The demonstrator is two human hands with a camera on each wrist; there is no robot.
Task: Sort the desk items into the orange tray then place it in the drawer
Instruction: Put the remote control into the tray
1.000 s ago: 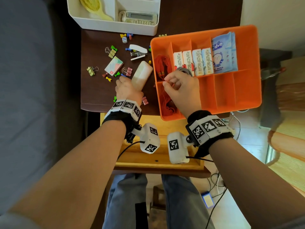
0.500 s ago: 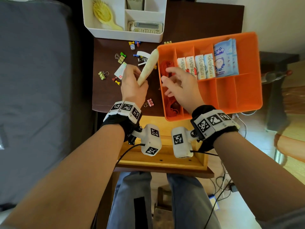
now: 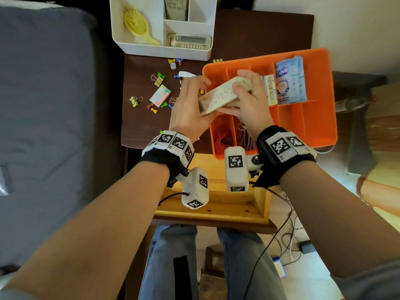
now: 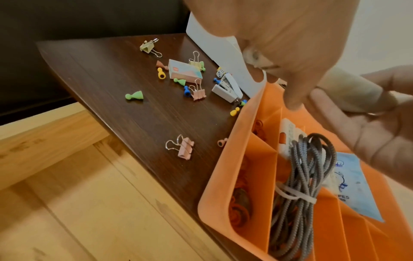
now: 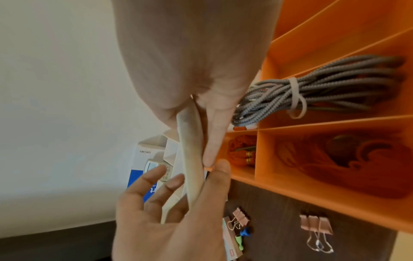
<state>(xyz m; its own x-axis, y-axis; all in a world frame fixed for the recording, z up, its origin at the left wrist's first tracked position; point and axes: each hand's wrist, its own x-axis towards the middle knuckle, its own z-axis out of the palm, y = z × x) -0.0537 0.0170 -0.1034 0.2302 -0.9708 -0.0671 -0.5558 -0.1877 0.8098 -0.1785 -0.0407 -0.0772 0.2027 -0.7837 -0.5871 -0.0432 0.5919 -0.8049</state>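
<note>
A beige remote control (image 3: 223, 94) hangs keys-up over the left compartments of the orange tray (image 3: 333, 118). My left hand (image 3: 200, 98) grips its near-left end and my right hand (image 3: 238, 98) pinches its far end between thumb and fingers. In the right wrist view the remote (image 5: 192, 159) shows edge-on between both hands. The tray holds a grey cable bundle (image 4: 306, 185), red thread (image 3: 220, 137), small packets and a wipes pack (image 3: 290, 83). Loose on the dark desk (image 3: 140, 126) lie binder clips (image 3: 135, 101), coloured pins, a small box (image 3: 160, 96) and a white stapler (image 4: 226, 89).
A white organiser (image 3: 164, 50) with a yellow brush (image 3: 136, 24) and a calculator (image 3: 188, 41) stands at the desk's back. An open wooden drawer (image 3: 212, 204) sits below the front edge, over my knees. A grey bed (image 3: 43, 105) runs along the left.
My left hand lifted the remote from the desk and swung it flat over the tray. My right hand left the tray's left compartment and took hold of the remote's far end.
</note>
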